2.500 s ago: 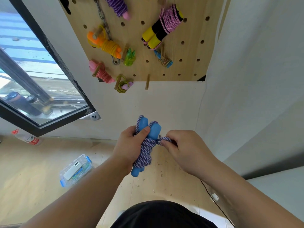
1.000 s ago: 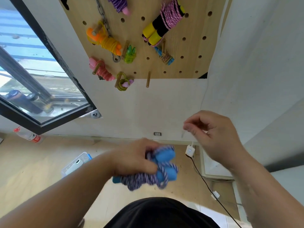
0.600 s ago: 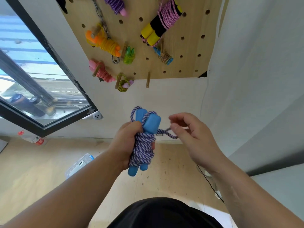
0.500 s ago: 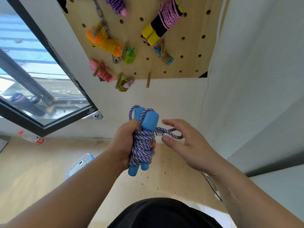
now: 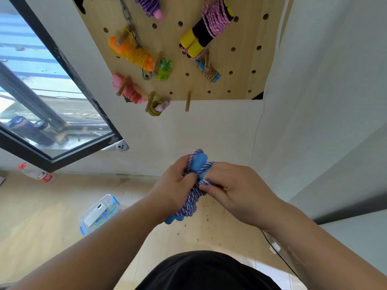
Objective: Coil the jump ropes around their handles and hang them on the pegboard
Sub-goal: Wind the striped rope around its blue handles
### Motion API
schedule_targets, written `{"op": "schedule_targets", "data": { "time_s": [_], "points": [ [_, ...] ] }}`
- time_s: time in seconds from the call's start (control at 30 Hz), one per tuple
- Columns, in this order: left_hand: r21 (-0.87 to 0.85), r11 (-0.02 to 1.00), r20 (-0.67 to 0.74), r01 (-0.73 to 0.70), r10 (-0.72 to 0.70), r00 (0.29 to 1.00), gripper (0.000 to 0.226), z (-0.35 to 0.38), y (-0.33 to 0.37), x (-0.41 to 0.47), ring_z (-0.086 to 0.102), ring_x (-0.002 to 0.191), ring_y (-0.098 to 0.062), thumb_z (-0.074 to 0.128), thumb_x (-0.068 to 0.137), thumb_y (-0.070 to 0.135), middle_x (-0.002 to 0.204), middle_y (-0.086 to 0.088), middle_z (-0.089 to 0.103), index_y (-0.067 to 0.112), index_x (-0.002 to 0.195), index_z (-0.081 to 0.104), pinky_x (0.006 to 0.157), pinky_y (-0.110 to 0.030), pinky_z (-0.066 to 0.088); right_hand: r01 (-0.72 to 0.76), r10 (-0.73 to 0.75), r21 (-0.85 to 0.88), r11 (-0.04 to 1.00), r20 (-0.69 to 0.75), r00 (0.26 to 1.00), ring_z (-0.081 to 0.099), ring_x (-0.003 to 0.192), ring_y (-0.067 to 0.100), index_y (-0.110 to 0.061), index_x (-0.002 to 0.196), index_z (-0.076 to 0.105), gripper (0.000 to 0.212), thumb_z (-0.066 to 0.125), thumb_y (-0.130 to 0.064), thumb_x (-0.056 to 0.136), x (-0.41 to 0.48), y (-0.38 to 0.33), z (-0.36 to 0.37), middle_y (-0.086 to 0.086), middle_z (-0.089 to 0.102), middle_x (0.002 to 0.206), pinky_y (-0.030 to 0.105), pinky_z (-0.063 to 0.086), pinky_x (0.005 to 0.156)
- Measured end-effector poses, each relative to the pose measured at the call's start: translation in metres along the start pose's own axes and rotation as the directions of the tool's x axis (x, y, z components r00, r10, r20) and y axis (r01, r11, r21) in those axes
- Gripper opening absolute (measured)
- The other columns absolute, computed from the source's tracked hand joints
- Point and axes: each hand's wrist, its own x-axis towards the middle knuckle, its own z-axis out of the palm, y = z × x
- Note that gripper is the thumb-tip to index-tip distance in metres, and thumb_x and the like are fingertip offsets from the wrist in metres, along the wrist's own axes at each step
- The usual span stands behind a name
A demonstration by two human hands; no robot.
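Observation:
A jump rope with blue handles point(image 5: 198, 162) and purple-and-white cord is coiled around the paired handles. My left hand point(image 5: 173, 186) grips the bundle from the left side. My right hand point(image 5: 236, 189) pinches a strand of the cord at the bundle's right, thumb and fingers pressed on it. The wooden pegboard point(image 5: 240, 65) hangs on the wall above, carrying several coiled ropes: orange-yellow point(image 5: 136, 54), pink point(image 5: 128, 91), yellow-black with pink cord point(image 5: 206, 32). One bare peg point(image 5: 187, 104) sticks out at the board's lower edge.
A dark-framed window point(image 5: 69, 65) fills the left. On the wooden floor lie a clear plastic box with blue clips point(image 5: 99, 213), a plastic bottle point(image 5: 37, 174) and a black cable with a white plug point(image 5: 274, 245). White walls close in on the right.
My right hand has closed in on the bundle and now pinches the cord loop that stuck out to the right. The bundle has lowered slightly in my left hand's grip.

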Motion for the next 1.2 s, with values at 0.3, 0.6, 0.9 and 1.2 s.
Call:
{"op": "schedule_targets", "data": {
  "time_s": [0.3, 0.6, 0.9, 1.2],
  "points": [
    [-0.12, 0.982, 0.193, -0.144, 0.166, 0.967, 0.053, -0.011, 0.006, -0.002, 0.068, 0.083, -0.004, 0.073, 0.078, 0.005, 0.093, 0.01, 0.072, 0.033, 0.12, 0.055, 0.071, -0.021, 0.054, -0.134, 0.165, 0.255, 0.958, -0.105, 0.981, 0.054, 0.067, 0.017, -0.02, 0.072, 0.064, 0.03, 0.061, -0.04, 0.094, 0.007, -0.007, -0.002, -0.004, 0.058, 0.067, 0.035, 0.044, 0.06],
    [-0.104, 0.993, 0.087, -0.055, 0.064, 0.994, 0.046, 0.001, 0.0, -0.001, 0.072, 0.087, -0.009, 0.077, 0.082, 0.038, 0.097, 0.01, 0.074, 0.031, 0.123, 0.059, 0.072, -0.024, 0.057, -0.216, 0.289, 0.487, 0.846, -0.079, 0.954, 0.056, 0.059, 0.014, -0.02, 0.077, 0.074, 0.012, 0.083, -0.028, 0.08, 0.004, -0.009, -0.015, -0.003, 0.066, 0.067, 0.025, 0.045, 0.055],
    [-0.134, 0.99, -0.02, -0.034, 0.032, 0.999, 0.018, 0.002, -0.007, 0.001, 0.072, 0.085, -0.01, 0.064, 0.096, 0.032, 0.094, 0.007, 0.075, 0.031, 0.114, 0.065, 0.073, -0.029, 0.057, -0.25, 0.348, 0.509, 0.824, -0.104, 0.932, 0.064, 0.069, 0.011, -0.034, 0.091, 0.053, 0.039, 0.082, -0.011, 0.08, -0.012, -0.01, -0.014, -0.008, 0.068, 0.082, 0.027, 0.056, 0.065],
    [-0.027, 0.995, 0.041, -0.096, 0.097, 0.994, 0.023, -0.001, 0.006, -0.007, 0.066, 0.083, -0.005, 0.046, 0.104, 0.02, 0.094, 0.008, 0.069, 0.035, 0.115, 0.058, 0.069, -0.019, 0.051, -0.157, 0.253, 0.376, 0.913, -0.223, 0.941, 0.064, 0.072, 0.014, -0.028, 0.079, 0.074, 0.018, 0.083, -0.012, 0.078, -0.015, -0.015, -0.01, -0.013, 0.067, 0.074, 0.018, 0.047, 0.061]
  ]
}}
